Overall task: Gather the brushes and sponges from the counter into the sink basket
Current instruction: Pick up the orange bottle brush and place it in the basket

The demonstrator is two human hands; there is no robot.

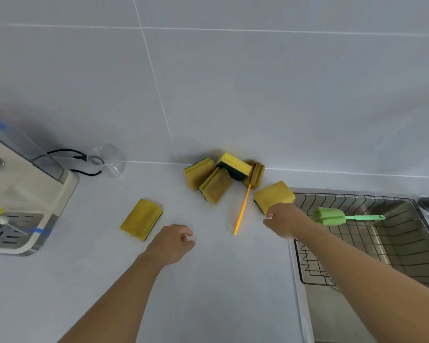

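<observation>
Sponges (pixel 274 195) and green brush (pixel 330 216) show no readable labels.

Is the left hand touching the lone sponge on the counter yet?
Apart. The head view shows bare counter between the left hand and the lone sponge.

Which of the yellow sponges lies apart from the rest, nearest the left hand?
The lone sponge lying flat on the counter, just beyond and left of the left hand. The others cluster by the wall or sit near the sink basket.

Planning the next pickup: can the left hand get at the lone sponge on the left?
Probably yes. The left hand hovers just right of that sponge, bare counter between them, and nothing lies on top of it.
</observation>
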